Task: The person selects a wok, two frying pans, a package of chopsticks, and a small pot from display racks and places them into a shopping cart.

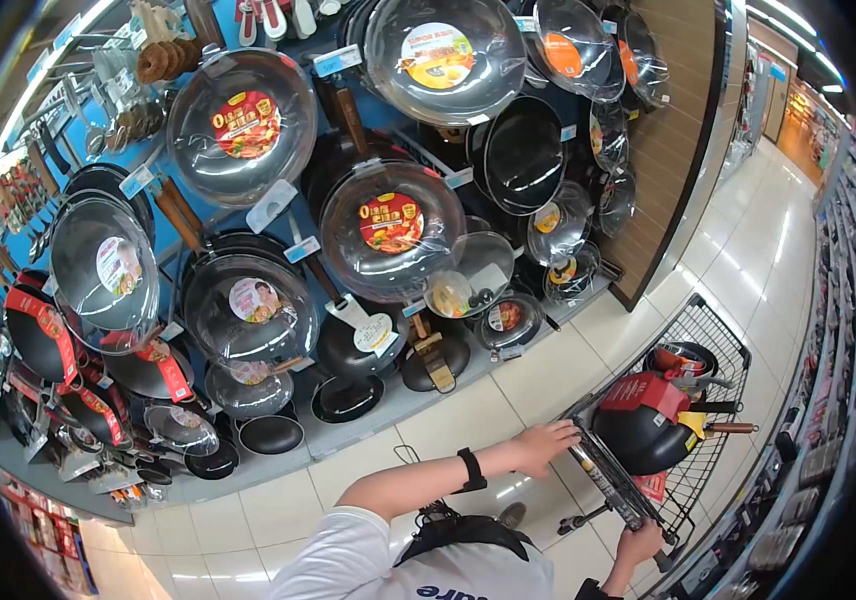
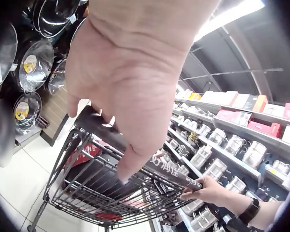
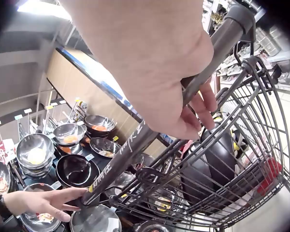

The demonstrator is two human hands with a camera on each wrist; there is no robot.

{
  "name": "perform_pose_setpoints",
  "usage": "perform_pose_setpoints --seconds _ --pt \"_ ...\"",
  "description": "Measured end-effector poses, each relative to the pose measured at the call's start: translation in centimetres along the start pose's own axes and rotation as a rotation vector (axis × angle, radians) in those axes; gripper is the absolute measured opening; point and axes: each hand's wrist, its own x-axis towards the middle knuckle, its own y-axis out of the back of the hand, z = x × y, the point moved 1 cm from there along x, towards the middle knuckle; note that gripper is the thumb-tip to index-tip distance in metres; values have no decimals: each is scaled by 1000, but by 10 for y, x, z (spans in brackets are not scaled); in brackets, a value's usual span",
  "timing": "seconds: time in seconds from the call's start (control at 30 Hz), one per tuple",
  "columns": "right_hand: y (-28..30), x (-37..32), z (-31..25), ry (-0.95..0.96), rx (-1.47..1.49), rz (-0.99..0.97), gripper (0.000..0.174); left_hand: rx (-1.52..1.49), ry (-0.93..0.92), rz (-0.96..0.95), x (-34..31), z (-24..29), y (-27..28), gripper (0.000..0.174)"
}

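Nearest us, the left hand [image 1: 546,446] lies on the left end of the cart handle [image 1: 608,488], its fingers straight and slightly apart rather than wrapped round; we take this as a light touch for steadying. On the right end, the right hand [image 1: 638,543] has its fingers curled round the bar, clamped on it, so we judge that this side carries the firmer hold. With the hands well apart, the bar should be easy to keep level.

Just beyond the handle, the cart [image 1: 738,350] holds a black wok [image 1: 638,445] with a red wrap [image 1: 648,393] round it. A wooden handle [image 1: 730,428] points to the right, probably because the bowl fills the width there. Farther inside sits another pan [image 1: 686,358].

Past the cart on the left, dark pans [image 1: 523,155] hang in rows, many faces turned outward, presumably so shoppers can read the labels. On the right, steel pots [image 2: 253,154] stand along shelves below boxes [image 2: 241,100]. The pale floor [image 1: 718,270] runs away between both sides.
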Motion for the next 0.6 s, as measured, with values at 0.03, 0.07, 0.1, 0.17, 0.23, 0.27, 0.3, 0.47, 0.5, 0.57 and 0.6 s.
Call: perform_pose_setpoints --seconds 0.03,0.07,0.1,0.17,0.23,0.27,0.3,0.47,0.5,0.57,0.6 --pt "-1 6 2 24 21 34 14 21 12 21 6 1 -1 97" --pt "-1 11 2 22 23 30 14 42 24 40 10 4 1 97" --pt "2 17 1 35 43 31 13 42 23 34 12 7 2 97" --pt "5 29 3 44 60 30 13 42 78 69 20 13 8 95" --pt "2 41 5 61 82 44 13 34 81 69 31 13 15 94" --pt "1 44 5 70 90 50 12 25 87 72 36 14 13 93" --pt "2 53 -2 66 91 55 12 28 82 73 43 8 19 93" --pt "6 83 -1 117 120 79 16 75 109 94 70 3 20 96" --pt "4 85 0 124 131 80 17 79 124 80 74 3 18 98" --pt "3 94 2 136 131 91 18 92 117 98 82 2 18 99" --pt "3 98 4 147 127 100 19 100 107 115 86 2 18 99"
